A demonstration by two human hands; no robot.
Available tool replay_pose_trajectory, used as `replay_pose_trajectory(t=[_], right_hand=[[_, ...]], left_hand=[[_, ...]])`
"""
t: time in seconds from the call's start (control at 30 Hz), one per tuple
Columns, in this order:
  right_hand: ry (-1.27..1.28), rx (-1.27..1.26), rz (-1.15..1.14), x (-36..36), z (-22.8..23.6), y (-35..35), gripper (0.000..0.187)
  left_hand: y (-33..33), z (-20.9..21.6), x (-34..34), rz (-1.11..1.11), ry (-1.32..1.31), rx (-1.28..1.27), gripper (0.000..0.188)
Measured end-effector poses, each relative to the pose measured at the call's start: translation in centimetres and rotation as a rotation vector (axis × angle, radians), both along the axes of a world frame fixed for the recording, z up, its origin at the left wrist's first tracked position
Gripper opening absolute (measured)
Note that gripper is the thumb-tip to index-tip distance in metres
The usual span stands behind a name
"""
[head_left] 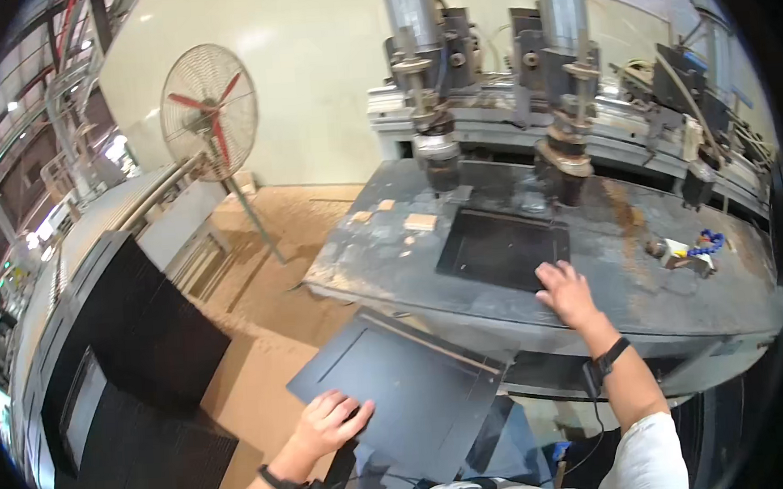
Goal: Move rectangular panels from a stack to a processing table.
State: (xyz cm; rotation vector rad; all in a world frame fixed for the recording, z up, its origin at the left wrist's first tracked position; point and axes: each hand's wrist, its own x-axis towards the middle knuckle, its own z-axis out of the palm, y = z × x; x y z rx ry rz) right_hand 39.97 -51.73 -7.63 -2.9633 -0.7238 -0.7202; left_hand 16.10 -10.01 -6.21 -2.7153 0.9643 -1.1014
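My left hand [332,422] grips the near left edge of a flat dark grey panel [400,387], its fingers bent over the top face. The panel is held low in front of my body, tilted, with a narrow groove along its left side and a pale strip along its far edge. My right hand [567,293] reaches to the machine table, fingers spread at the near right corner of a black rectangular plate [504,248]. That plate lies flat below two spindle heads, the left one [440,152] and the middle one [568,157].
The grey machine table [357,269] carries wood scraps [421,222], sawdust and a small fitting with a blue coiled hose [707,243]. A third spindle [699,181] hangs at the right. Stacked black panels [146,331] stand at the left, below a large fan [210,112]. Sawdust covers the floor.
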Motion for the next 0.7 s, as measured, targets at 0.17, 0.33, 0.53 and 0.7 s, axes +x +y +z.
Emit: replay_pose_trajectory(t=[0.17,0.33,0.53,0.7], right_hand=[[-0.040,0.131,0.194,5.0,-0.9,2.8,0.045],[0.069,0.183,0.109,6.2,-2.7,-0.5,0.046],[0.019,0.175,-0.004,2.9,0.2,2.1,0.052],[0.082,0.218,0.041,-2.7,3.8,-2.8,0.052]], left_hand=[[5.7,7.4,-12.2,0.369,-0.127,0.211,0.024],[10.6,12.5,-20.4,0.931,-0.305,0.316,0.025],[20.2,14.8,-28.0,1.328,-0.339,0.169,0.037],[26.6,13.7,-30.4,1.557,-0.201,0.134,0.041]])
